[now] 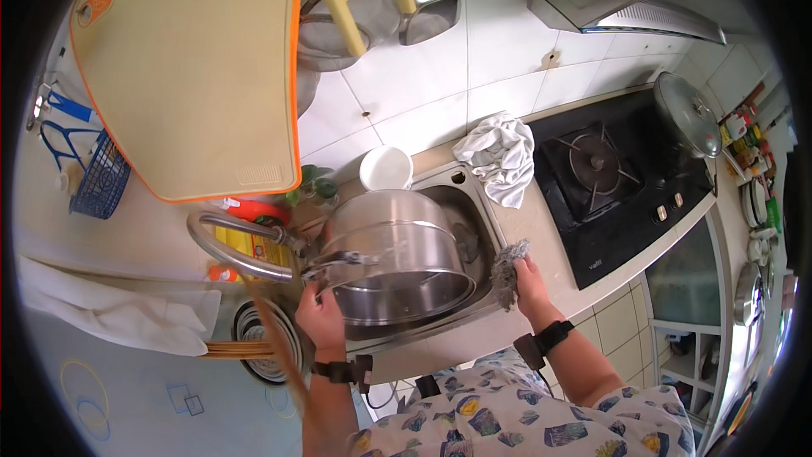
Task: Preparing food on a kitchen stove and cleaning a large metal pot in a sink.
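A large stainless steel pot (pixel 396 241) lies tipped over the sink (pixel 488 228), its open mouth turned towards me. My left hand (pixel 321 316) grips the pot's rim on its left side, near a dark handle. In my right hand (pixel 531 285) is a grey steel wool scourer (pixel 509 273), held over the sink's right edge, apart from the pot. The curved metal faucet (pixel 238 247) arches on the left, its end close to my left hand.
A white container (pixel 386 168) stands behind the pot. A crumpled white cloth (pixel 501 155) lies between sink and black gas stove (pixel 625 178), which carries a lidded pan (pixel 688 115). A large cutting board (pixel 190 76) hangs at upper left. Stacked bowls (pixel 269 343) sit at lower left.
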The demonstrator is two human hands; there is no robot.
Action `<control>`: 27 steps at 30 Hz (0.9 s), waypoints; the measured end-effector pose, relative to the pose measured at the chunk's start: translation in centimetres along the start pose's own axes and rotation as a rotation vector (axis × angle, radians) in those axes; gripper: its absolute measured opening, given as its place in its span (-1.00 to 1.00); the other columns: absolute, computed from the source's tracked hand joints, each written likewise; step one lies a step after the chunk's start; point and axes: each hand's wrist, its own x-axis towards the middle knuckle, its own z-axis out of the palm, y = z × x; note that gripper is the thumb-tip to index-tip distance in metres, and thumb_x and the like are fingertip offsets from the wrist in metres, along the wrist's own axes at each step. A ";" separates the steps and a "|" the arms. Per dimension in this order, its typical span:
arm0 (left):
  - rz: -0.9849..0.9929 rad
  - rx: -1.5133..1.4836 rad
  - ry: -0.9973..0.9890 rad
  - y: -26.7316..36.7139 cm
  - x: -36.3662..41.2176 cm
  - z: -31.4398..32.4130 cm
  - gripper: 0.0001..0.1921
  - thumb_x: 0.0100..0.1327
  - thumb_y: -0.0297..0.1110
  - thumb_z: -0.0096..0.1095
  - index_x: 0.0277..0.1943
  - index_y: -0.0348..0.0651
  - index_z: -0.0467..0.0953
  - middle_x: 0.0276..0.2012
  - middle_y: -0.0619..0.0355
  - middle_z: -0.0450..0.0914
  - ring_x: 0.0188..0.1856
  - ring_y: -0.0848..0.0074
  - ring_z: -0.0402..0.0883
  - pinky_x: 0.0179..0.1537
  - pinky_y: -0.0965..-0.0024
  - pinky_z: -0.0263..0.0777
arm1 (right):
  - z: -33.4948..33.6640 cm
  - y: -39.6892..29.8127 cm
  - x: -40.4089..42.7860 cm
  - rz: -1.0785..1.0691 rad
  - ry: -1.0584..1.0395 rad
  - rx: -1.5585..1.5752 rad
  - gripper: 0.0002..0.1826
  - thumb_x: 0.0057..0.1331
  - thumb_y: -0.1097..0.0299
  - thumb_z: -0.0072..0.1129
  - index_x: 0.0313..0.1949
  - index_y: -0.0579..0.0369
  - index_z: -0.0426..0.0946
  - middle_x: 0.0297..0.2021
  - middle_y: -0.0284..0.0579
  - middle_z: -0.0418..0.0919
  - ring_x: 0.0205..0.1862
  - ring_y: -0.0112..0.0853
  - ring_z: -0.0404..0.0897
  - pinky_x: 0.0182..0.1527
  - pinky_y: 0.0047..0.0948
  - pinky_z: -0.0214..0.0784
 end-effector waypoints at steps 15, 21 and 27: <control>-0.628 -0.371 0.192 -3.1 -7.6 4.7 -0.67 0.35 -0.18 0.19 -0.16 -0.38 0.57 -0.35 0.21 0.58 -0.33 0.59 0.42 -0.21 0.47 0.34 | 2.2 -4.2 -2.7 0.287 -0.241 0.391 -0.58 0.42 0.14 -0.24 0.12 0.13 0.33 -0.09 -0.06 0.54 -0.11 -0.22 0.55 -0.06 -0.20 0.44; -0.935 -0.551 0.086 -6.0 -12.0 7.7 -0.62 0.35 -0.14 0.18 0.02 -0.29 0.46 -0.23 0.23 0.53 -0.21 0.56 0.43 -0.18 0.40 0.34 | 9.0 -10.5 -5.4 0.110 -0.209 0.251 -0.58 0.44 0.14 -0.17 0.16 0.13 0.28 -0.07 -0.14 0.52 -0.13 -0.36 0.54 -0.15 -0.30 0.46; -1.133 -0.669 -0.172 -6.7 -13.6 9.1 -0.77 0.41 -0.25 0.04 -0.03 -0.20 0.40 -0.23 0.23 0.51 -0.21 0.55 0.47 -0.23 0.34 0.39 | 14.2 -12.9 -3.5 -0.252 -0.422 -0.057 -0.65 0.43 0.27 -0.07 0.11 0.19 0.34 -0.11 -0.26 0.52 -0.11 -0.57 0.44 -0.03 -0.56 0.30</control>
